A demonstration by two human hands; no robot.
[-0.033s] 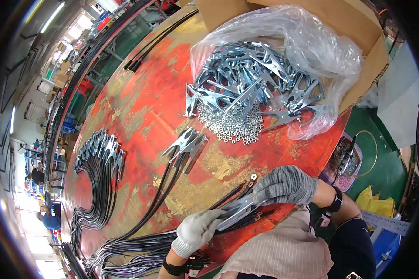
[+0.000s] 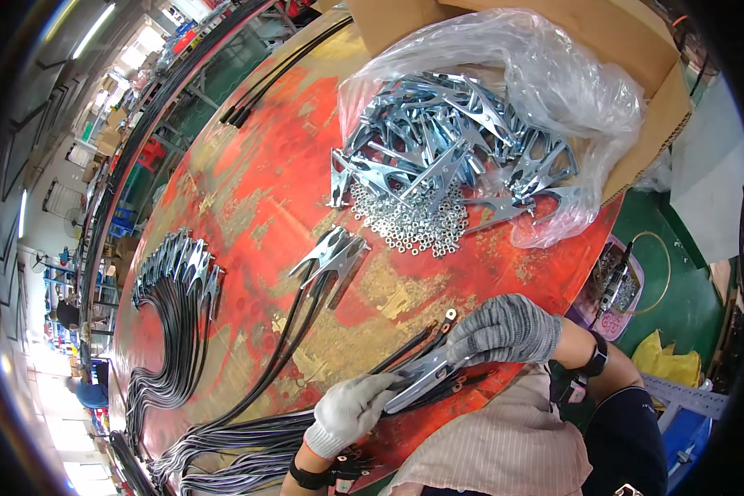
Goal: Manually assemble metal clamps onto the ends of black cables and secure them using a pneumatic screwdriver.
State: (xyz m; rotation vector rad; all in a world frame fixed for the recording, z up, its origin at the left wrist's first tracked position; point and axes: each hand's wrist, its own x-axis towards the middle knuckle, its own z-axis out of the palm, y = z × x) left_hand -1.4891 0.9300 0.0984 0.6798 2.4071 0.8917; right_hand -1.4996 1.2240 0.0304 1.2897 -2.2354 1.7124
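Observation:
A silvery metal spring clamp point(image 2: 422, 386) is held between both hands over the near edge of the table. My left hand point(image 2: 349, 415), in a white glove, has its fingers closed on the clamp's left end. The fingers of my right hand point(image 2: 508, 329), in a grey knitted glove, pinch the other end; their tips are partly hidden. Black cables point(image 2: 401, 351) lie beneath and beside the clamp. A ring-shaped cable lug point(image 2: 450, 315) sticks out just left of my right hand. Farther off, a few clamps point(image 2: 335, 255) joined to cables rest on the table.
On the red, worn table point(image 2: 256, 223), a clear plastic bag point(image 2: 570, 83) in a cardboard box point(image 2: 661, 91) spills loose clamps point(image 2: 446, 157) and small nuts point(image 2: 413, 225). Cabled clamps point(image 2: 182, 263) stand in a row at left. A driver-like tool point(image 2: 616, 281) hangs by a pink basin point(image 2: 612, 324).

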